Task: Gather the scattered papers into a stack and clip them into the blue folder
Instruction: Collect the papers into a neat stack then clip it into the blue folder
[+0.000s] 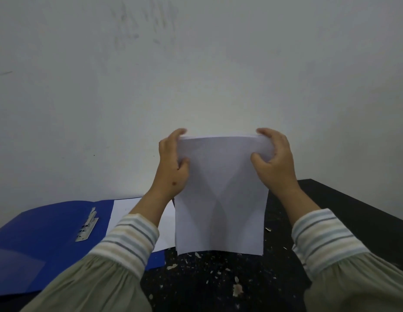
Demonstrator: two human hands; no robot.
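Note:
A stack of white papers (220,199) stands upright on its bottom edge on the black table (331,199). My left hand (172,163) grips the stack's upper left corner, thumb in front and fingers behind. My right hand (275,158) grips the upper right corner the same way. The blue folder (45,233) lies open on the table at the left, with its metal clip (88,225) on the inside. One white sheet (126,212) lies in the folder's right half, partly hidden by my left forearm.
The table top is black with pale flecks and chips (237,289). A small scrap (268,229) lies right of the stack. A pale wall (196,75) rises right behind the table. The table's right edge runs diagonally at the far right.

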